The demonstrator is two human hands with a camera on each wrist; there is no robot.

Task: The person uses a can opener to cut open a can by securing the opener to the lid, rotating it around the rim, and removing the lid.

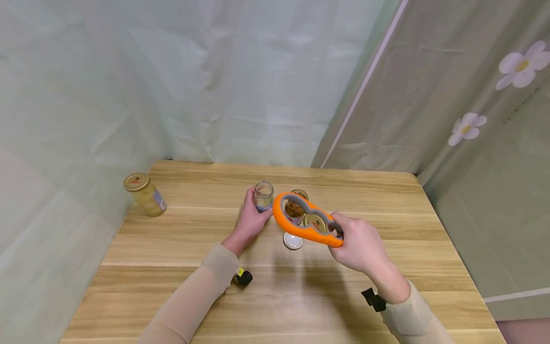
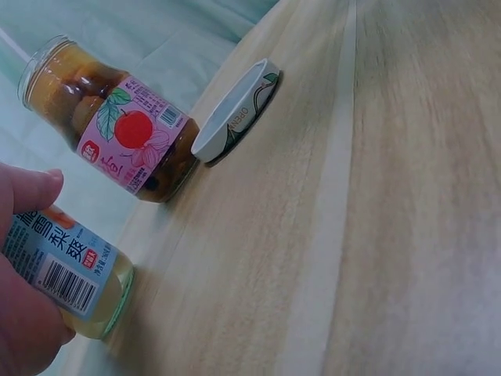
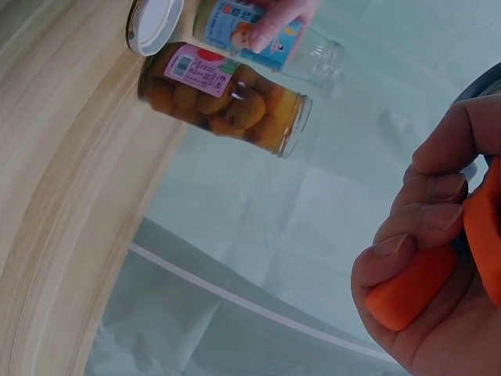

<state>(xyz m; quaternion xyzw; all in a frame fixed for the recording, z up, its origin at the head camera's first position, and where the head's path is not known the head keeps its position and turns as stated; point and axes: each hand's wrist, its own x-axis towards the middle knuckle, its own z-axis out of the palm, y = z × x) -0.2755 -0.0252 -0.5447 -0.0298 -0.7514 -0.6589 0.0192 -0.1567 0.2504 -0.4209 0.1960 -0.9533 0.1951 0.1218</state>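
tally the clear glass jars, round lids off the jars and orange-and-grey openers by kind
Clear glass jars: 3 (gold-lidded jar, open blue-labelled jar, open pink-labelled jar)
Round lids off the jars: 2 (white-lined lid, gold lid)
Orange-and-grey opener: 1
Total: 6

smooth glass jar, matt plastic tool, shiny metal lid, smooth wood-grain tbl, creased cloth-like bkgd

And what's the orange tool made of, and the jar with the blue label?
The orange tool seems smooth plastic, being evenly coloured; its grey lining, duller, may be rubber. The blue-labelled jar looks like shiny, clear glass: the curtain behind shows through its top.
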